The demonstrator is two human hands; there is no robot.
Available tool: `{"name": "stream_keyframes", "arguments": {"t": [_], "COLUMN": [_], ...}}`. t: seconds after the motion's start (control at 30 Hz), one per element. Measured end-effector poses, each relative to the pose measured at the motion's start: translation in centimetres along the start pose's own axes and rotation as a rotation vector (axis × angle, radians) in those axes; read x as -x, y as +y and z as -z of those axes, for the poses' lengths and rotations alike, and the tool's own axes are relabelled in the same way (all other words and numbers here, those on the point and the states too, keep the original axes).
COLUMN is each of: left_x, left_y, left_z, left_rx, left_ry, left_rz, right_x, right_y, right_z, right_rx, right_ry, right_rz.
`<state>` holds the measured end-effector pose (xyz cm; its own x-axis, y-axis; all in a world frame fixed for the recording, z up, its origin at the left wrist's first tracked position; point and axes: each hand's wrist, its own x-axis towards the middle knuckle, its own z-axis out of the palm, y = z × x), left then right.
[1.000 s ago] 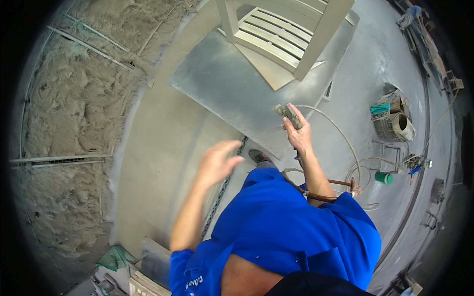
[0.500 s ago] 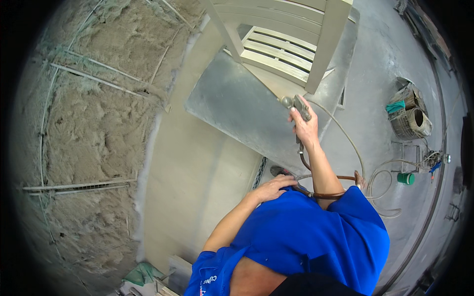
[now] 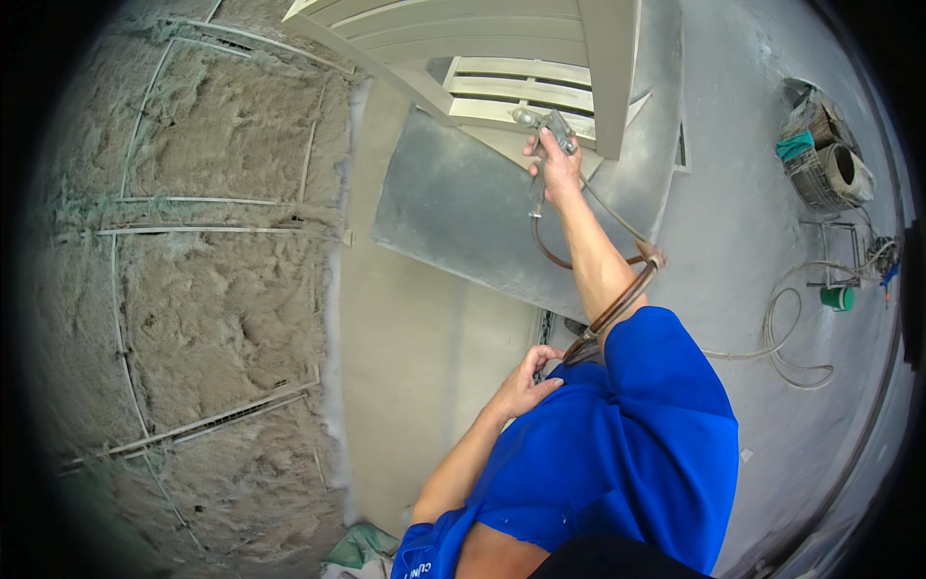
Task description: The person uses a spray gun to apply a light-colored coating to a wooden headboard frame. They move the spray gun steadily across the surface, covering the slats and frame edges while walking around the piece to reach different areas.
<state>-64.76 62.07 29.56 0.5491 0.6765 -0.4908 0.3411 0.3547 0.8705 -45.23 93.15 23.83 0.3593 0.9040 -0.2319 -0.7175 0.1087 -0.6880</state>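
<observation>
My right hand [image 3: 559, 174] is wrapped round the grip of a metal spray gun [image 3: 557, 131], held out in front of the cream slatted wooden chair [image 3: 610, 77]. A brown hose [image 3: 627, 294] hangs from the gun, loops by my right forearm and runs back to my waist. A thinner pale hose [image 3: 610, 207] also leads off from the gun area. My left hand [image 3: 526, 388] lies against the front of my blue shirt, thumb and fingers apart, its fingertips beside the hoses. Beneath the chair is a grey board [image 3: 463, 207].
Dusty, fibre-covered panels with thin bars [image 3: 227, 318] line the left side. On the right floor stand grimy buckets [image 3: 830, 179] with a teal cloth [image 3: 795, 146], a green pot [image 3: 837, 298] and a coiled pale hose [image 3: 786, 328]. Green netting [image 3: 362, 546] lies at the lower left.
My right hand has carried the spray gun up and left, closer to the chair's slats, and the hose has swung with my arm. My left hand stays at my waist. The whole view has shifted.
</observation>
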Motion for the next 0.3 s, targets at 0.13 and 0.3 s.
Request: {"name": "stream_keyframes", "arguments": {"t": [0.13,0.3], "left_x": [0.0,-0.5], "left_y": [0.9,1.6], "left_z": [-0.1,0.6], "left_rx": [-0.128,-0.197], "left_ry": [-0.022,-0.046], "left_rz": [0.039,0.04], "right_x": [-2.1,-3.3], "right_y": [1.4,4.2], "right_z": [-0.9,0.7], "right_rx": [-0.005,0.267], "right_ry": [0.014,0.118], "right_rz": [-0.058,-0.144]}}
